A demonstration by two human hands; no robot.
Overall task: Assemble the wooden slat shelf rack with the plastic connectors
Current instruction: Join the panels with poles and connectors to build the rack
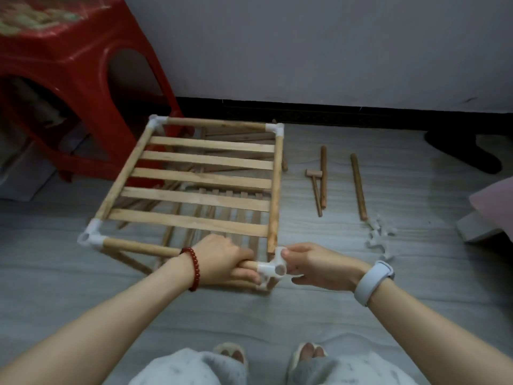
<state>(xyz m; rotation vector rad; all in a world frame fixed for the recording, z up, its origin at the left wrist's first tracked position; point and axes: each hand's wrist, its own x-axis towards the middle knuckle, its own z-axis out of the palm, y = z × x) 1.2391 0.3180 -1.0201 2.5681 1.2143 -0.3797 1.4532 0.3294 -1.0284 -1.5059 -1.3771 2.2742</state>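
On the grey floor, left hand grips the front dowel; right hand pinches the corner connector. Align the side rail squarely before pressing.

Grey floor strewn with rack parts beside a red stool

The grey floor carries a red plastic stool at left, loose slats under the raised frame, two wooden rods and a small wooden mallet (its handle touching one rod), and white plastic connectors clustered at the rods' near end.
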